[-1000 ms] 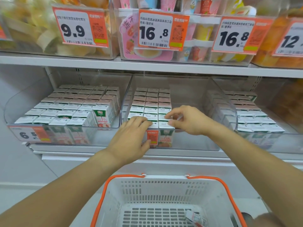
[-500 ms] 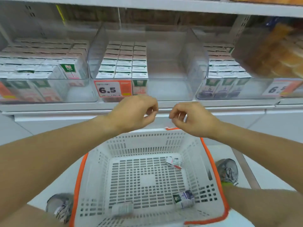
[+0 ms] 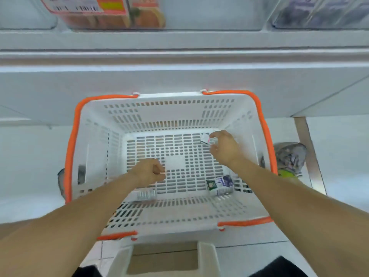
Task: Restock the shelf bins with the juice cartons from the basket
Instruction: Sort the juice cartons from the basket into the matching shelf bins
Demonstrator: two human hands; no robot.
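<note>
White and small, a juice carton [image 3: 207,140] lies at the far right corner of the basket floor, with the right hand [image 3: 224,149] on it: the fingertips [image 3: 213,135] curl over its top edge and the thumb sits below, pinching it. Nearer the person than that hand, by the right forearm, a second carton [image 3: 219,185] with green and purple print lies on its side on the slotted floor. The left hand [image 3: 148,172] hangs over the middle of the floor with its fingers loosely curled, holding nothing. Just under its wrist a third carton [image 3: 145,194] lies flat, blurred. All three sit in a white plastic basket [image 3: 173,216] with orange handles [image 3: 71,148]. Beyond both hands runs the white shelf edge [image 3: 179,40], with clear shelf bins [image 3: 111,15] above. A shoe [image 3: 289,156] shows right of the basket.
</note>
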